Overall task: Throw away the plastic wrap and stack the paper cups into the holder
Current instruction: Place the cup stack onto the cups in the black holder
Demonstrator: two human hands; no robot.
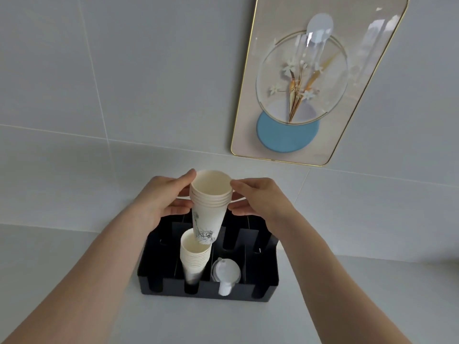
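Already you are well into the stacking: your left hand (161,202) and right hand (258,199) together hold a nested stack of white paper cups with a grey sketch print (208,209) near the centre of the frame, your fingers (238,186) closed around its rolled rims from either side. Its base hangs just above, perhaps just entering, the open mouth of a second stack of plain white paper cups (195,256) that stands tilted in a slot of the black plastic compartment holder (263,284), lower centre of the frame. To the right of that slot, a pile of translucent white plastic lids (227,269) fills the neighbouring compartment. The holder sits on the pale grey surface (74,244) below a gold-framed floral picture (320,78) at upper right.

No plastic wrap shows anywhere, so that part looks finished, though the bin is out of view. What seems left is lowering the held stack fully into the lower one and letting go
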